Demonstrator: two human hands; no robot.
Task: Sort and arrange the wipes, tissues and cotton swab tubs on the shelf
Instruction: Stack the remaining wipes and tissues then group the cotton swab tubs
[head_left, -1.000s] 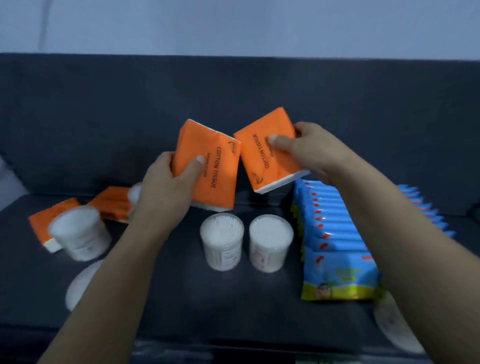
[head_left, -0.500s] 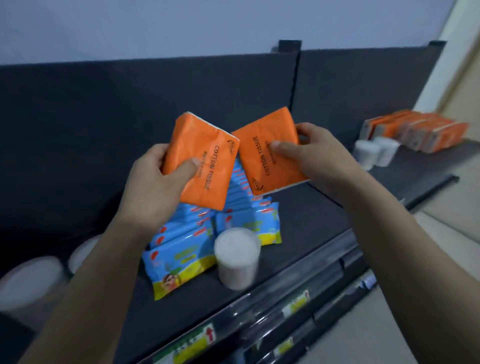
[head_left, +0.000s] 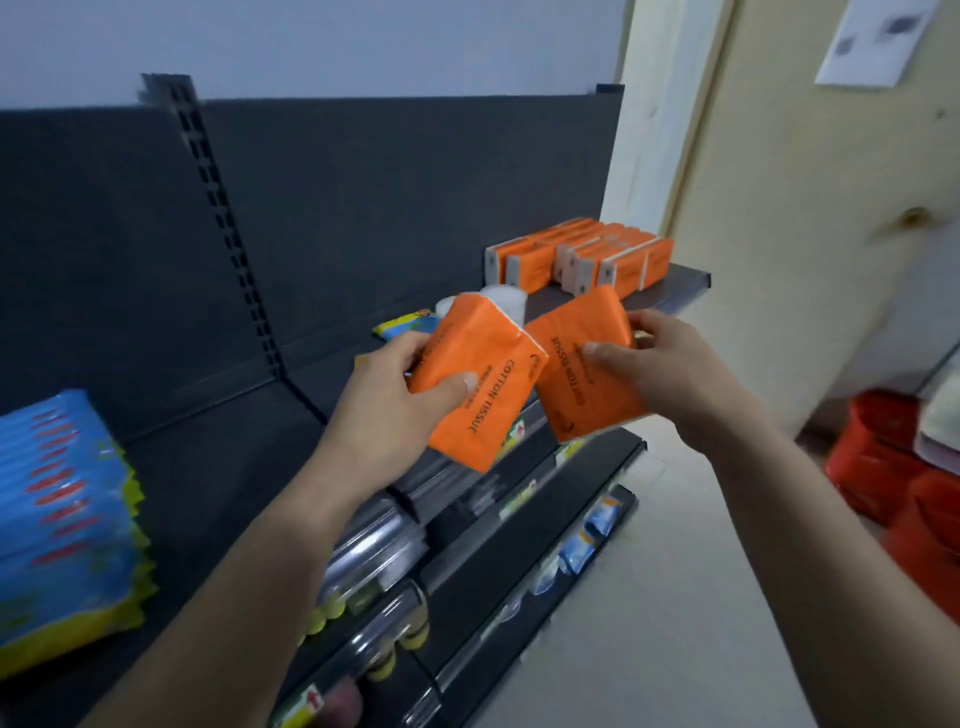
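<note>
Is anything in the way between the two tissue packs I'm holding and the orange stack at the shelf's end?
Partly. White swab tubs stand just left of the orange stack, peeking over the left pack. Between the right pack and the stack, only bare shelf shows.

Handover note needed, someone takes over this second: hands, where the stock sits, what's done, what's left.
Left hand: grip on one orange cotton tissue pack, held in the air over the shelf edge.
Right hand: grip on a second orange pack, beside the first.
Done: a row of orange tissue packs stands at the shelf's far right end, and blue wipes packs are lined up at the left.
Left: place both held packs, probably with the orange row. A loose wipes pack and a white swab tub, mostly hidden behind the held pack, likely need sorting.
</note>
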